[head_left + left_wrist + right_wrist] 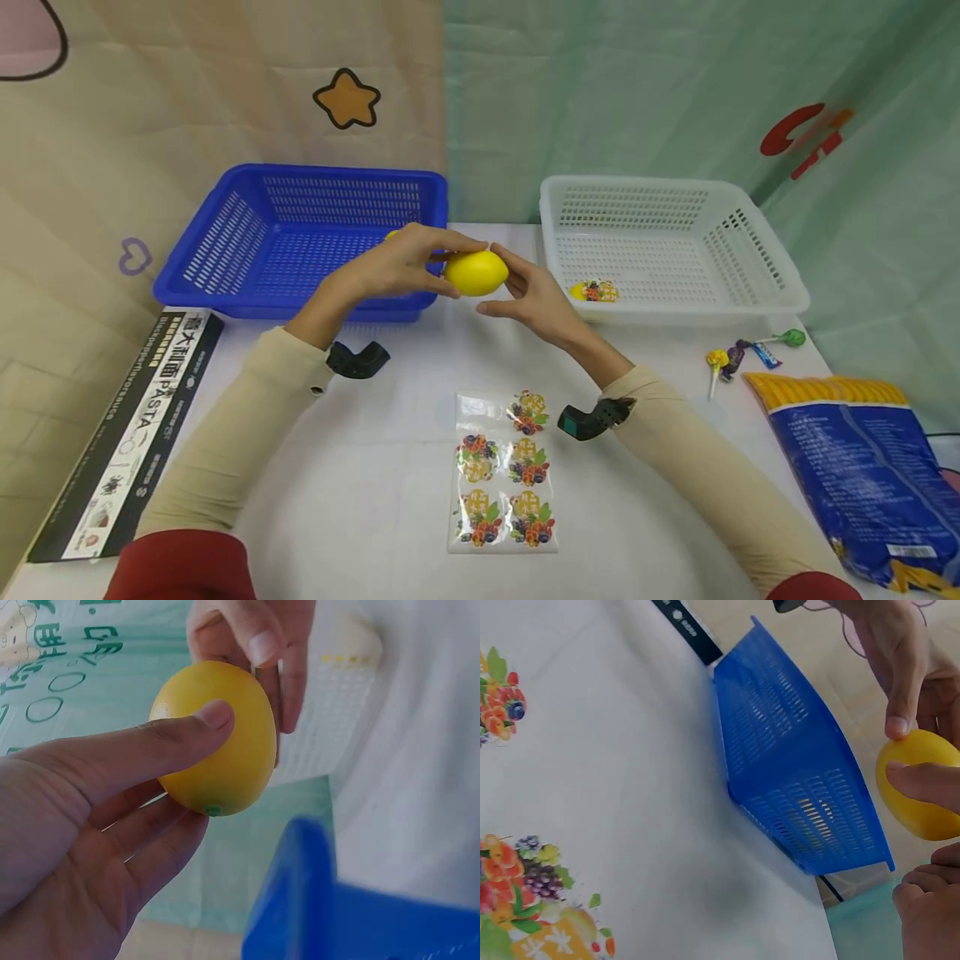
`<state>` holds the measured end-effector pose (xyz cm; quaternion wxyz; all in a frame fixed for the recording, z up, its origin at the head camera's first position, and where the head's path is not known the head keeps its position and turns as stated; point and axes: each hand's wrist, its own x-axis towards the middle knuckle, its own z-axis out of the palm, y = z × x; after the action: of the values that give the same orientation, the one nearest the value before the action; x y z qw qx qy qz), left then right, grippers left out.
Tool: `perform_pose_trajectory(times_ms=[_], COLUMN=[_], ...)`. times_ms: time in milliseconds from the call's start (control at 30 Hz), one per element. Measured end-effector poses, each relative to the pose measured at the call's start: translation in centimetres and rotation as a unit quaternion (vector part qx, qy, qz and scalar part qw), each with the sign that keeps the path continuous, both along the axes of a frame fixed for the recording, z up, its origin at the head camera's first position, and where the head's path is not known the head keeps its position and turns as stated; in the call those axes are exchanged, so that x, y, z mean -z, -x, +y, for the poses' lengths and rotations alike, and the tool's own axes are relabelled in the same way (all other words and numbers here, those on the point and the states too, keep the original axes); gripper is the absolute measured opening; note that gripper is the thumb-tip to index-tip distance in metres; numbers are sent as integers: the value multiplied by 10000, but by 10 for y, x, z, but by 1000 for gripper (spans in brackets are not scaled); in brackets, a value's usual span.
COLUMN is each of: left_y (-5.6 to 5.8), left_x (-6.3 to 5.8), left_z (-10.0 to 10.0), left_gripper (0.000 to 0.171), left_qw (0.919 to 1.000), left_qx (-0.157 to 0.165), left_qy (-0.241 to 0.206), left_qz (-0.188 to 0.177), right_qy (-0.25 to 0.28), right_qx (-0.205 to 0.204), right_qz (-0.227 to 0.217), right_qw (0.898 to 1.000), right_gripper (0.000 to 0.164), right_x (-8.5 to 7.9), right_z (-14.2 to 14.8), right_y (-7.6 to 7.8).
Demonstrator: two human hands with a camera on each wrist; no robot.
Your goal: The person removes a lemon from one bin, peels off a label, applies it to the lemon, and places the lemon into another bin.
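In the head view, my left hand (397,260) pinches a yellow lemon (476,273) above the table between the two baskets. The left wrist view shows its thumb across the lemon (217,739) and the fingers behind. My right hand (542,300) is around the lemon's other end, an index fingertip at its upper side. A slight gap shows between the right thumb and the fruit. A sticker sheet (465,404) with fruit pictures lies below on the table. Behind the left hand, another yellow fruit (392,235) peeks out in the blue basket (300,175).
The white basket (675,312) at the right holds a yellow fruit with a sticker (600,290). Wrapped lollipops (717,360) and a blue-yellow bag (855,467) lie at the right. A black-and-white pasta box (127,433) stands along the left edge. A curtain (495,108) hangs behind.
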<state>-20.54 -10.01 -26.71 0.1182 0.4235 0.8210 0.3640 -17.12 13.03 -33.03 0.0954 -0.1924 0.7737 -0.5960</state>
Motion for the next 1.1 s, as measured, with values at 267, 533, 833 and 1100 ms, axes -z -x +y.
perform_pose_trajectory(times_ms=[267,533,833,1100], left_y=[-19,-35,-34,-28], left_x=[23,54,90,105], left_z=[21,32,36,37], left_gripper=[62,63,62,62], left_qw=[9988,9980,9984,9992], left_qx=[407,55,-167,-200], left_qy=[-89,80,-194,-164], left_qz=[262,618,503,292], right_qy=[197,-406,-973,-1430], right_qx=[-293,-408,-274,79], right_qz=[-42,-103,-56,-8], right_qw=[9994,9983,9949,9897], right_gripper=[85,79,71,68], right_x=[7,24,44,55], right_z=[18,27,27,25], right_y=[-21,-26,-20,-15])
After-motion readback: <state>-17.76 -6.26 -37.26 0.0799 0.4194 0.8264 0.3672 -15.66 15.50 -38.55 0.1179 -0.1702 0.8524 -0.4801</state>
